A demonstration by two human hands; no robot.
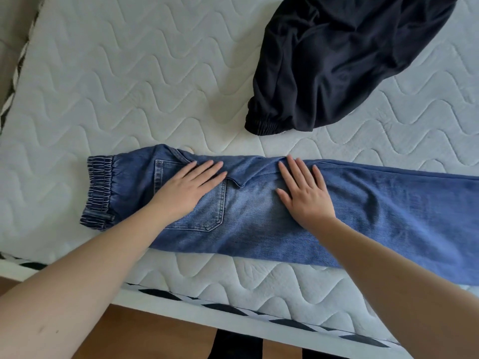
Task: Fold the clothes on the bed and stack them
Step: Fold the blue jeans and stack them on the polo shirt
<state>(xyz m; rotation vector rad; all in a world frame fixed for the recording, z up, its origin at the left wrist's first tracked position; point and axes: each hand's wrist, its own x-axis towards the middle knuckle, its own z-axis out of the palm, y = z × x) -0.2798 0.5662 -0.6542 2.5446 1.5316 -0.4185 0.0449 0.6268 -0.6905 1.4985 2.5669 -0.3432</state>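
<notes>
The blue jeans (285, 203) lie folded lengthwise along the near edge of the bed (103, 86), waistband toward its left side. The left hand (189, 190) and right hand (305, 195) press flat on the denim, fingers straight; neither grip holds anything. A crease bunches between the hands. Risk: folding over this crease would lock it in and yield an uneven stack. The black garment (337, 60) lies crumpled toward the far right corner, unfolded
</notes>
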